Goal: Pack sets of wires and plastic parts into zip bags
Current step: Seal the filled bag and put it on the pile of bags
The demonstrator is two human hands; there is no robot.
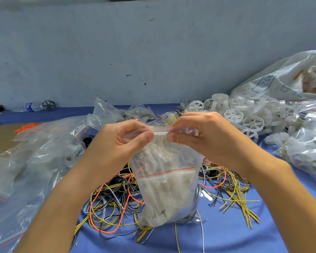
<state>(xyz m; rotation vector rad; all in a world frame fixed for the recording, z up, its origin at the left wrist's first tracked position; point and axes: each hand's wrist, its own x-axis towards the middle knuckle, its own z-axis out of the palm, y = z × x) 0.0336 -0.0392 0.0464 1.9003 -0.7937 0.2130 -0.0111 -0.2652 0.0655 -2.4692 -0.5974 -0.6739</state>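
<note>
A clear zip bag (pixel 169 187) hangs upright in the middle of the view, filled with white plastic parts, wires and smaller bags with a red stripe. My left hand (pixel 122 141) pinches the left end of its top strip between thumb and fingers. My right hand (pixel 199 132) pinches the right end of the same strip. Under and around the bag lies a tangle of yellow, black, white and orange wires (pixel 113 203) on the blue table (pixel 226 238).
White plastic wheels (pixel 252 123) are heaped at the right, beside a large white sack (pixel 285 79) and clear bags of parts (pixel 310 143). Clear plastic bags (pixel 35 157) cover the left side. A water bottle (pixel 32 106) lies at the far left by the grey wall.
</note>
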